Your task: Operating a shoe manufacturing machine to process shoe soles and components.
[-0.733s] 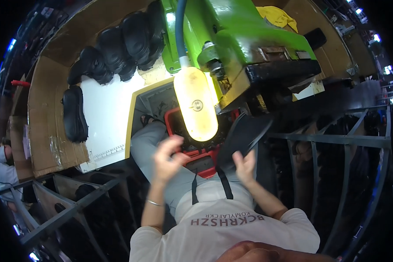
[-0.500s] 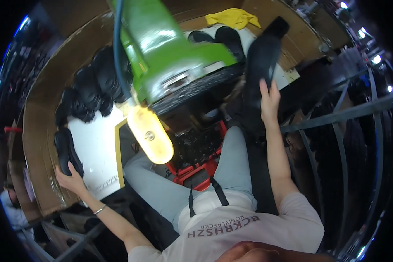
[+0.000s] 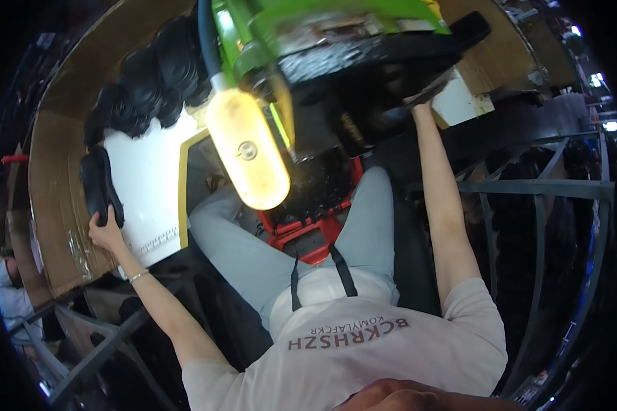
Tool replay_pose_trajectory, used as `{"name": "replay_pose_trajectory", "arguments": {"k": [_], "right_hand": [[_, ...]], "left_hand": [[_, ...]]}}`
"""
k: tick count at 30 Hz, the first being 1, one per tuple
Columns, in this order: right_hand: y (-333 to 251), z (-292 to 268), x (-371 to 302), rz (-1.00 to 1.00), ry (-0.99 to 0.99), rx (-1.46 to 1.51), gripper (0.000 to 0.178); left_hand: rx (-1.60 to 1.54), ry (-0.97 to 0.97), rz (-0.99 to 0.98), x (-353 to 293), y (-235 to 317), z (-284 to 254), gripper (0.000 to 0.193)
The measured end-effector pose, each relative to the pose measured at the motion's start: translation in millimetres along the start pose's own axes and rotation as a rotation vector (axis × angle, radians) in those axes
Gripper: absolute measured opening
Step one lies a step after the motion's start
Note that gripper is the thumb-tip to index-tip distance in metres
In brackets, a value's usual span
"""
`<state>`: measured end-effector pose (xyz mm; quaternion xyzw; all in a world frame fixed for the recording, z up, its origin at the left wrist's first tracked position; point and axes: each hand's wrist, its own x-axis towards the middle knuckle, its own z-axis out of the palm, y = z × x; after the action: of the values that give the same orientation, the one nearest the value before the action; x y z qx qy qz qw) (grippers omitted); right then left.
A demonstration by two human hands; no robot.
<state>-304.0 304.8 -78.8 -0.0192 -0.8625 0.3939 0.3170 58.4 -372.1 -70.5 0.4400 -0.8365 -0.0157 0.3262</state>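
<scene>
One tall brown cardboard surround (image 3: 58, 198) beside one glossy green metal machine (image 3: 363, 9)

A flat white tabletop with a yellow edge (image 3: 144, 188) carries a row of bulky black shoe-shaped pieces (image 3: 145, 81) along its far left part; a red plastic container (image 3: 330, 233) sits between the knees, and an oblong yellow lamp (image 3: 247, 147) hangs at the machine's near side. One long, slim black shoe-shaped piece (image 3: 98, 179) lies at the tabletop's left border, near the cardboard, its near end grasped by the left hand's grip (image 3: 107, 233); the right hand's grip (image 3: 422, 107) is mostly hidden behind the machine, so whether it grasps anything I cannot tell
</scene>
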Motion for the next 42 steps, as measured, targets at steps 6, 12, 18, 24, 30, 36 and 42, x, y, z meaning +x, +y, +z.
{"name": "replay_pose_trajectory", "arguments": {"k": [6,12,18,24,30,36,42], "right_hand": [[-78.0,-40.7,-136.8,0.093,-0.425,0.442,0.02],[-100.6,-88.2,-247.9,0.843,-0.993,1.32,0.072],[-101.3,-138.5,-271.9,0.833,-0.935,1.027,0.061],[-113.4,-157.9,-303.7,0.951,-0.783,1.09,0.049],[-144.2,-156.8,-306.1,1.056,-0.865,1.159,0.052],[-135.7,-192.3,-276.8,1.044,-0.546,1.128,0.053],[-141.1,-177.9,-184.4,0.794,-0.135,1.075,0.039]], "left_hand": [[-0.653,0.128,-0.123,-49.1,62.8,-112.5,0.037],[-1.004,-0.608,0.389,-162.9,198.4,-149.6,0.068],[-2.046,-1.201,-0.41,-246.7,271.2,-107.4,0.072],[-1.469,-1.291,-0.064,-264.0,319.4,-108.5,0.027],[-1.355,-1.212,0.021,-233.9,341.9,-130.2,0.011],[-1.533,-1.147,-0.221,-254.9,332.0,-134.7,0.009],[-1.564,-1.02,-0.127,-250.3,336.6,-133.5,0.015]]}}
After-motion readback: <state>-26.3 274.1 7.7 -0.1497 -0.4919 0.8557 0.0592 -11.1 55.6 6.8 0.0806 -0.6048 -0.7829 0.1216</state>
